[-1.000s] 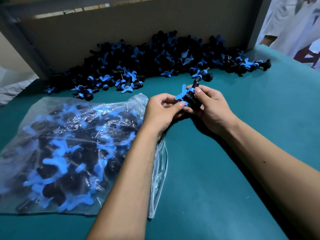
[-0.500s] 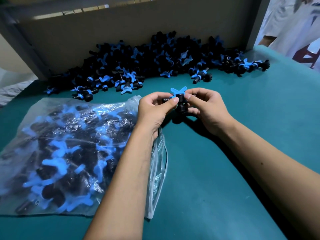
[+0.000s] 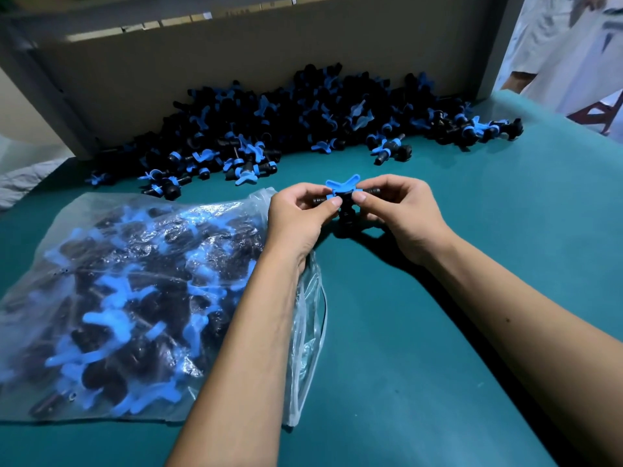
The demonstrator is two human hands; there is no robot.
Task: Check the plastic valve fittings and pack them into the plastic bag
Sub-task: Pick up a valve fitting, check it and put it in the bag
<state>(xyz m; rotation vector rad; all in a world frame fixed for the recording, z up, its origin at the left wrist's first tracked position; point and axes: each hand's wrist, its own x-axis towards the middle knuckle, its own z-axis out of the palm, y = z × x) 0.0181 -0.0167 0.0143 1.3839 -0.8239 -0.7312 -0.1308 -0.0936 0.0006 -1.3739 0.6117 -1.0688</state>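
No legible text, label, brand, number or sign was found on any surface in view. The valve fitting (image 3: pixel 343 197) pinched between the fingers (image 3: pixel 332 201) carried no readable marking, and neither did the plastic bag (image 3: pixel 141 298) beside them.

Single head-worn wide-angle view, looking forward and down over a green table (image 3: pixel 438 332) from the wearer's own position. Both forearms are entering from the lower edge and converging near frame centre, close to the lens. The bag (image 3: pixel 118 298) is filling the lower left; the loose pile (image 3: pixel 286 123) is lying along the upper middle, farther off. Lens distortion is curving the outer edges.
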